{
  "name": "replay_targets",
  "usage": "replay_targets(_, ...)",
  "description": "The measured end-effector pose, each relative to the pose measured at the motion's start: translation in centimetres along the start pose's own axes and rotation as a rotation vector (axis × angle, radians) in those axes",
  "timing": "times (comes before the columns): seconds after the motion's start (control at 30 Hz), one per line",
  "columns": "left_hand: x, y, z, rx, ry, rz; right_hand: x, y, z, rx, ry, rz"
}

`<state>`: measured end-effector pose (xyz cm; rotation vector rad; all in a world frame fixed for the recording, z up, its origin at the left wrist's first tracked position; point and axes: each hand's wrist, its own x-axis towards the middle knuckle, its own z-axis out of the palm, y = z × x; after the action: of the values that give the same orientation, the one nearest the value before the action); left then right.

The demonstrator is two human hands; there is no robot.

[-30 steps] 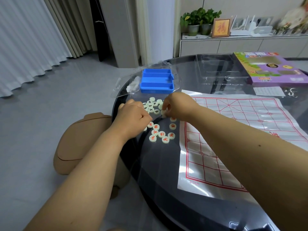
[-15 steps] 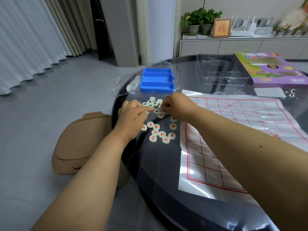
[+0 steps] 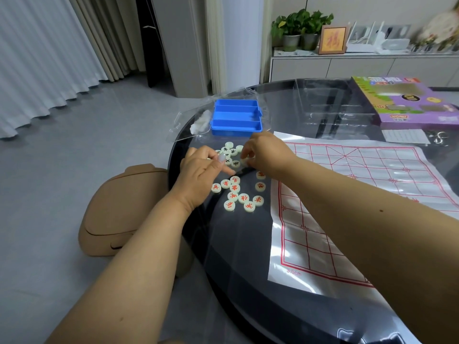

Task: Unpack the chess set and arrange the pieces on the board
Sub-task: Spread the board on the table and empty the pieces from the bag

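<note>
While both hands work the loose pieces on the dark round table [image 3: 248, 256], the board sheet [image 3: 360, 194] lies flat to the right, long axis running near-left to far-right. Red-marked pieces [image 3: 238, 194] cluster nearer, black-marked pieces [image 3: 231, 153] farther, just before the blue tray [image 3: 236, 117]. Left hand [image 3: 201, 175]: index finger out, rest curled, holding nothing visible. Right hand [image 3: 268, 155]: fingertips pinched narrow at a piece; can't tell if gripped. Vs 0.5 s ago, left index has slid twd the right hand.
</note>
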<state>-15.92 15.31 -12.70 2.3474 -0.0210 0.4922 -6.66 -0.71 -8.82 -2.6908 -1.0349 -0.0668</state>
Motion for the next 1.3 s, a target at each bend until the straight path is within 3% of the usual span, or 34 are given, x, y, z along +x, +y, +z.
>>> replay_targets(0.17,0.1,0.4,0.1,0.082,-0.005,-0.078,0.5,0.1,0.5,-0.049,-0.028,0.023)
replay_targets(0.3,0.0,1.0,0.2,0.242,-0.077,-0.082,0.8,0.4,0.6,0.078,-0.070,0.132)
replay_targets(0.47,0.1,0.2,0.5,0.262,0.010,-0.081,1.0,0.2,0.8,0.122,-0.103,0.154)
replay_targets(0.63,0.1,0.2,0.6,0.214,0.036,-0.122,0.3,0.4,0.1,0.194,-0.018,0.064)
replay_targets(0.87,0.3,-0.2,0.3,0.037,0.249,-0.214,-1.0,0.9,0.4,0.197,-0.106,-0.008)
replay_targets(1.07,0.2,0.0,-0.6,-0.065,0.349,-0.289,-0.2,2.3,-0.2,0.156,0.052,0.084)
replay_targets(1.3,0.2,-0.2,0.0,0.225,0.211,-0.241,1.2,1.7,1.3,0.006,0.069,0.106)
